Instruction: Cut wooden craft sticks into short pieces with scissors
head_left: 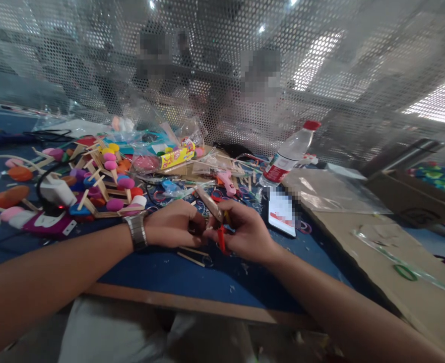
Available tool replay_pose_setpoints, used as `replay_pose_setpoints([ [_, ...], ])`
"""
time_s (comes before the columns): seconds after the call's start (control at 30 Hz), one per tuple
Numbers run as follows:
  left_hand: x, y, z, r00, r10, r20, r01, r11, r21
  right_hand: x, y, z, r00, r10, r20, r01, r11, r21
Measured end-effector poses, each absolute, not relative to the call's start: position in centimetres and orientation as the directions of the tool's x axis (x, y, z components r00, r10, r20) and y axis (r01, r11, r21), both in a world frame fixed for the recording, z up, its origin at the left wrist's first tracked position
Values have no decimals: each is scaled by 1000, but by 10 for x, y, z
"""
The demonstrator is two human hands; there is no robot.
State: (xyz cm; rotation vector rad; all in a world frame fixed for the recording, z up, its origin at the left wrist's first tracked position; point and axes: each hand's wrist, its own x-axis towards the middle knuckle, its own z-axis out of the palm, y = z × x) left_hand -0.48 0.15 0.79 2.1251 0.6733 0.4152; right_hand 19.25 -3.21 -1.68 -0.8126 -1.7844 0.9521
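In the middle of the head view, my right hand (247,232) grips a pair of scissors (210,204) with red handles, its blades pointing up and to the left. My left hand (175,224), with a metal watch on the wrist, is curled close beside it. The left fingertips are pinched together near the scissors; what they hold is too small and hidden to make out. Below the hands, thin wooden sticks (192,259) lie on the blue tabletop (142,272).
Wooden sticks with colourful clay balls (111,204) and a purple power strip (50,223) crowd the left. Behind are a yellow packet (179,155) and a pink glue gun (228,182). A bottle (288,154), phone (280,214) and cardboard (353,252) stand or lie right.
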Motion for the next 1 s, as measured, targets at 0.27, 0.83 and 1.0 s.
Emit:
replay_pose_setpoints([
  [0.27, -12, 9, 16, 828, 555, 72, 370, -639, 675, 194, -28, -13, -378, 883, 278, 56, 322, -945],
  [0.83, -16, 25, 21, 754, 656, 12, 304, -365, 880, 195, -21, -13, -325, 914, 241, 107, 289, -951],
  [1.0, -13, 18, 20, 722, 691, 36, 280, -339, 898, 195, -21, -14, -236, 936, 262, 114, 294, -949],
])
